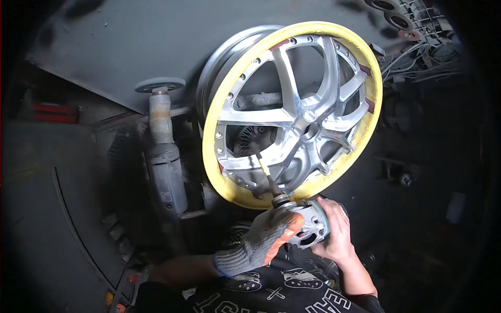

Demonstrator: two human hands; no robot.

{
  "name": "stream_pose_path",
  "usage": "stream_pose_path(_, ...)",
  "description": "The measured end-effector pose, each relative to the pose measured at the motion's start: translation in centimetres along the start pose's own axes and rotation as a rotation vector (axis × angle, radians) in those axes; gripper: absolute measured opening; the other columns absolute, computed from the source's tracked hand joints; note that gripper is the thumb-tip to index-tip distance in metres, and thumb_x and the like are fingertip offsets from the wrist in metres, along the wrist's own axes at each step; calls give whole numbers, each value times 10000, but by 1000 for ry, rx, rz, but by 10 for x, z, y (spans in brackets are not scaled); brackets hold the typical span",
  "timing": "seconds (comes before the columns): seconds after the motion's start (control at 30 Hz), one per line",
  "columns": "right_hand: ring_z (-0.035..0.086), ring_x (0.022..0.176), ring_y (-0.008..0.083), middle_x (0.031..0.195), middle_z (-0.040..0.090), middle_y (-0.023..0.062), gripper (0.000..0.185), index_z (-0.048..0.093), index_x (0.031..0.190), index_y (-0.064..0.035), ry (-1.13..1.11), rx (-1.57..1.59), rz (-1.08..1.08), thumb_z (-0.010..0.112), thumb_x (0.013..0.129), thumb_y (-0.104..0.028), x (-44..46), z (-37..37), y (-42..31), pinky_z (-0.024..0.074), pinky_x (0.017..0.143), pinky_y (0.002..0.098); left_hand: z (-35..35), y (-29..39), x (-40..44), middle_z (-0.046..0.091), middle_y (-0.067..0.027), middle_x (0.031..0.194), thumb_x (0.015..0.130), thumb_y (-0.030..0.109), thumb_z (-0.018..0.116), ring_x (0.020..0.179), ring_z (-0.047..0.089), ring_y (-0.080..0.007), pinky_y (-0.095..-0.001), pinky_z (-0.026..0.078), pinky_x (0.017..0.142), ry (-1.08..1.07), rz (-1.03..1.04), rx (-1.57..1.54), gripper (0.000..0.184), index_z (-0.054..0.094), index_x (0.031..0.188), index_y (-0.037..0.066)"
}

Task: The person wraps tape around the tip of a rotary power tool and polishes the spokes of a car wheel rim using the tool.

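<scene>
A silver spoked wheel rim (284, 119) with yellow covering around its outer edge stands tilted in the centre. My left hand (261, 241), in a grey glove with orange on it, is wrapped round the front of a power tool (311, 225). The bare right hand (336, 229) grips the rear of the same tool. From the tool a thin shaft with a pale yellow section (264, 167) points up to the lower left spoke. Whether its tip touches the spoke cannot be made out.
Left of the rim is a grinder (168, 175) with a round disc (159, 84) on top. A grey panel (120, 47) lies behind. Cables (412, 60) and discs (397, 20) are at the upper right. A red object (55, 112) is at the far left.
</scene>
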State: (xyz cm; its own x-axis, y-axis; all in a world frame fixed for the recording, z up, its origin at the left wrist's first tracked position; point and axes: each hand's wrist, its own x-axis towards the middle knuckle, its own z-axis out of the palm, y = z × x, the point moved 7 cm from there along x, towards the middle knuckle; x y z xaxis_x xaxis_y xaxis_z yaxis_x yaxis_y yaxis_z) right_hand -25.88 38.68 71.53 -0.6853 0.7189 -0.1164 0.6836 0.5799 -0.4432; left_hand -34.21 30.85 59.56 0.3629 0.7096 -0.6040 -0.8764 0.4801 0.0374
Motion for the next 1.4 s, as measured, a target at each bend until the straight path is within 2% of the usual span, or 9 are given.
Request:
stream_pose_path(0.03,591,1038,402,1121,584,221,887,476,1318,48,-14,-13,19,783,496,-83,-1,-1,4,472,922,494,20,15,-3,618,-19,793,853,223,746,623,545,-60,-177,434,559,-90,141,72,317,587,1034,18)
stream_pose_path(0.17,621,1001,364,1117,596,209,919,519,1271,49,41,41,60,894,496,-269,-5,-5,20,492,885,433,57,31,-10,610,-18,786,867,217,742,639,540,-33,-181,420,519,-242,45,132,273,598,1008,32)
stream_pose_path(0.3,631,980,366,1093,616,200,794,579,1159,41,-52,65,34,894,499,-269,-3,-4,41,506,867,435,64,19,1,597,-7,755,858,255,755,627,536,-35,-174,406,508,-269,-159,-1,287,600,968,40)
stream_pose_path(0.5,644,984,367,1082,647,195,722,598,1097,37,-20,241,10,881,517,-286,-1,-1,70,503,891,431,64,10,23,562,-2,755,885,320,716,628,516,-38,-182,387,487,-244,10,272,307,563,900,54)
stream_pose_path(0.9,657,923,361,1021,651,189,707,600,1071,51,3,217,14,891,497,-241,-6,5,99,520,841,415,35,-19,61,622,-97,825,858,514,684,732,604,-162,-315,506,679,-214,111,600,628,511,1105,-37)
stream_pose_path(1.0,652,941,371,1029,649,193,706,599,1072,50,-13,245,6,890,501,-246,-8,9,96,514,854,429,43,-11,51,604,-74,795,891,481,659,689,582,-129,-271,484,635,-222,129,584,554,530,1089,-20)
stream_pose_path(1.07,650,946,373,1036,648,196,709,599,1072,49,-22,263,11,891,499,-251,-9,12,89,512,857,434,64,3,29,493,38,736,896,212,683,614,421,-30,-185,304,523,-256,-55,161,202,557,952,64)
stream_pose_path(1.2,647,935,371,1050,642,207,719,596,1070,51,-84,317,-35,891,493,-260,-9,24,69,510,852,442,36,-4,11,510,43,757,899,223,688,653,435,-24,-194,330,552,-190,-168,210,214,570,962,56)
stream_pose_path(1.4,630,942,403,1039,637,206,746,572,1113,48,-65,310,-52,822,438,-151,-3,27,52,514,843,453,32,26,-6,611,-16,949,850,166,698,905,538,-61,-239,465,815,-17,37,417,311,602,1100,8)
